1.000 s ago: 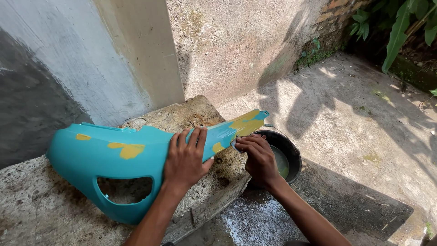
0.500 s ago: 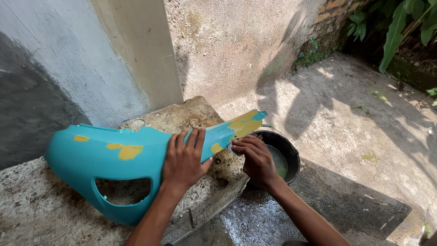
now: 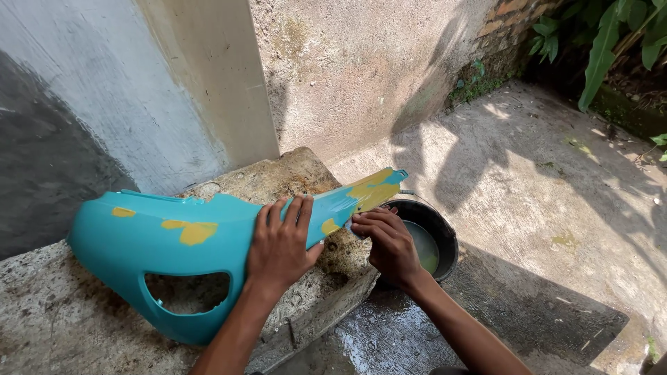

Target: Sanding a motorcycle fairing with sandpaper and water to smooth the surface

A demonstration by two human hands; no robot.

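My left hand (image 3: 281, 243) lies flat and open on the turquoise panel (image 3: 174, 257), palm down, fingers spread and pointing away from me, pressing on the panel's middle where it begins to narrow. My right hand (image 3: 389, 243) is at the panel's narrow end, fingers curled and bunched against its lower edge; whether they pinch something small there I cannot tell.

The panel is a long curved plastic body cover. Its wide, rounded end lies to the left of my left hand and has an oval opening cut in its lower face. Its narrow end tapers to the right and rises past the corner of the bench (image 3: 62, 305). Yellow patches (image 3: 191, 231) show on the panel's upper face to the left of my left hand, and a larger one lies near its tip.

The panel rests on the bench, a rough, stained concrete slab set against the wall (image 3: 104, 104) behind it. Just right of the panel's narrow end, below the bench corner, stands a black bucket (image 3: 445, 239) holding cloudy greenish water. The ground in front of the bench, beneath my right forearm, is wet. Green leaves (image 3: 604, 48) hang far to the right of the panel.
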